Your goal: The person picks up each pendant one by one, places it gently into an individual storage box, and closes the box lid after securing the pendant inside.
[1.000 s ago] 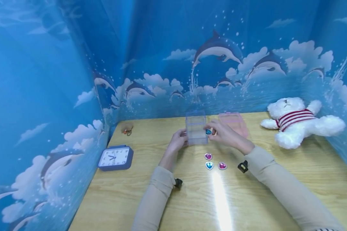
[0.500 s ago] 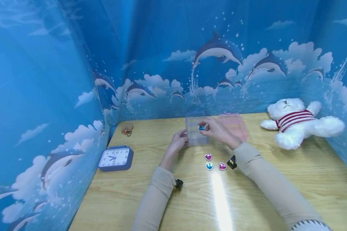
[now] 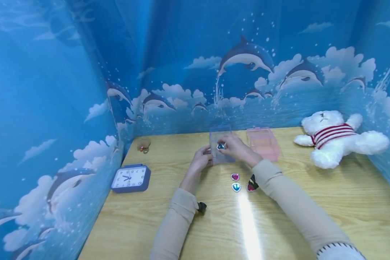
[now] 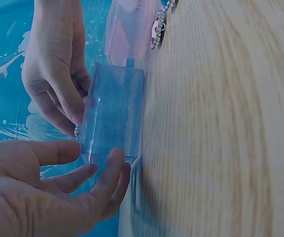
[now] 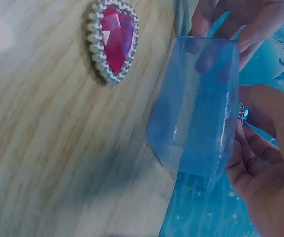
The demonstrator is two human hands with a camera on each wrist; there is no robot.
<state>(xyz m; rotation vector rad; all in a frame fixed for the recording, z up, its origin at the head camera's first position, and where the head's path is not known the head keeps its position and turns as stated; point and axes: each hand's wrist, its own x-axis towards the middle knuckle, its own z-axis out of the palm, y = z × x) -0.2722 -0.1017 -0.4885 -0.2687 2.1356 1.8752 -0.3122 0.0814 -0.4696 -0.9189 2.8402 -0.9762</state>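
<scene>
In the head view my right hand (image 3: 236, 147) pinches a teal gem (image 3: 221, 146) with a silvery beaded rim, over the clear blue open box (image 3: 223, 159). The fingers hide part of the gem; in the right wrist view a bit of it (image 5: 244, 113) shows beside the box's rim. My left hand (image 3: 202, 158) touches the box's left side with loosely extended fingers (image 4: 110, 173). Nearer on the table lie a pink heart gem (image 3: 235, 177), a light blue heart gem (image 3: 236, 187) and another pink gem (image 3: 250, 188), partly covered by the black wrist camera.
A clear pink open box (image 3: 267, 146) stands right of the blue one. A white teddy bear (image 3: 333, 135) in a striped top lies at the far right. On the left are a blue clock (image 3: 130, 178) and a small trinket (image 3: 144, 147). Dolphin-print curtains (image 3: 169, 72) border the table.
My right hand has moved left with the teal gem, from the blue box's right edge to over its middle. The left hand has stayed at the box's side.
</scene>
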